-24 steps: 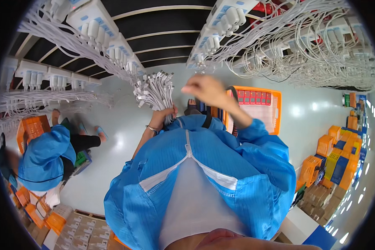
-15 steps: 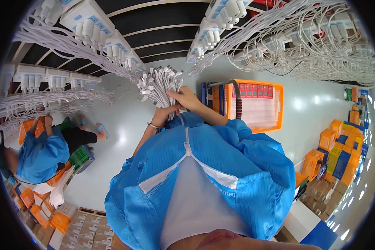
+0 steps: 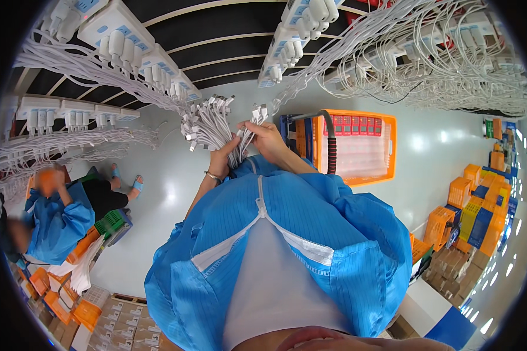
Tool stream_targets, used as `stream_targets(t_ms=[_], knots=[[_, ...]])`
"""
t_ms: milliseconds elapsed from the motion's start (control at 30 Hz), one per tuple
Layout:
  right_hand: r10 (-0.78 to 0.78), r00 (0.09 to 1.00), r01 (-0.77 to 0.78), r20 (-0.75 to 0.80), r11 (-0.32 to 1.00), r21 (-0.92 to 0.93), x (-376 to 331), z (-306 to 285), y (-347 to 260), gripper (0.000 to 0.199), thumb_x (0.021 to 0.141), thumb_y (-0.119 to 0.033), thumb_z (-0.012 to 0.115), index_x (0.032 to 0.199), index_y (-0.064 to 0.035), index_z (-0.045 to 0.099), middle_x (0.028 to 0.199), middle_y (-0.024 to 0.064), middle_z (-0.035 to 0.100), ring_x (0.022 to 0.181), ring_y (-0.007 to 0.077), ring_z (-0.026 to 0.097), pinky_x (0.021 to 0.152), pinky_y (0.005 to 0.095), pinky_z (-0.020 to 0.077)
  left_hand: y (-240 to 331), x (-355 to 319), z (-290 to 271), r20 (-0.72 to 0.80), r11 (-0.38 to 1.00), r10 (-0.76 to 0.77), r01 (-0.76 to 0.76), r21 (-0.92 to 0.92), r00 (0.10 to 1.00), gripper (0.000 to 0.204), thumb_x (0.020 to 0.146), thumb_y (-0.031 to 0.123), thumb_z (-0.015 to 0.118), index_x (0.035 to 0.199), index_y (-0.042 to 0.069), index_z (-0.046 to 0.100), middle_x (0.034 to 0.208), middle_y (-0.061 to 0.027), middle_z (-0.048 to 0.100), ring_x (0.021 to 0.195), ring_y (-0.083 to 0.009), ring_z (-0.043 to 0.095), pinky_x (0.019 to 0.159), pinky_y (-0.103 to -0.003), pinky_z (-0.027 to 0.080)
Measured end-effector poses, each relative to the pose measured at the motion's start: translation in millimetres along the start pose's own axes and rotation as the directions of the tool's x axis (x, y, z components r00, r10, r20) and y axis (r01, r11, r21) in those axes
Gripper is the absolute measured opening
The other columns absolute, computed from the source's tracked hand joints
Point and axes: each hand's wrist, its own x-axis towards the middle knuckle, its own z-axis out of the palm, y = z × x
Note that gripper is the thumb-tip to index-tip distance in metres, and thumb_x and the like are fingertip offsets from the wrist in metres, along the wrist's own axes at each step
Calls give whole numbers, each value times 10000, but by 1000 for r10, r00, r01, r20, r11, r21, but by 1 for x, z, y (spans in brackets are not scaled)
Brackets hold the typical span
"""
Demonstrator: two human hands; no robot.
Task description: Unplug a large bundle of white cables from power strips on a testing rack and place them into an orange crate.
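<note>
Cables [image 3: 215,124], thin, white, metal-tipped, are fanning from the left hand [image 3: 222,159], its grip clasping them, the right hand [image 3: 268,142] pinching a separate few.

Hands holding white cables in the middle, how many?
2: the left hand grips the big bunch of white cables; the right hand holds a smaller bunch to its right. None look hidden.

- A factory workshop.
- Upper left of the orange crate [image 3: 393,149]: white socket strips [image 3: 118,23] crowded with adapters [image 3: 116,45].
- Above and right of the crate: massed white cables [image 3: 480,88].
- Right of the crate: stacked plastic crates [image 3: 439,229], brown cartons [image 3: 445,272].
- Far left of the crate: a co-worker [image 3: 102,196] in a blue work jacket [image 3: 58,231].
</note>
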Motion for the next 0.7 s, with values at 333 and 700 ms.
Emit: stream_targets(t_ms=[333, 700], knots=[[73, 997, -68, -9, 870, -488, 10, -7, 2, 244, 837, -120, 664, 1035, 22, 649, 893, 101, 674, 753, 154, 633, 695, 281, 506, -8, 4, -10, 80, 998, -59, 57, 27, 995, 240, 828, 97, 682, 1027, 6, 584, 919, -94, 642, 727, -180, 644, 612, -295, 549], [-209, 973, 230, 95, 880, -415, 20, -5, 25, 197, 812, -87, 711, 987, -1, 679, 890, 67, 684, 779, 127, 625, 707, 262, 501, -26, 31, -40, 138, 999, -34, 36, -11, 990, 484, 826, 104, 698, 1261, 6, 508, 1173, -111, 582, 1032, -229, 589, 901, -360, 489]])
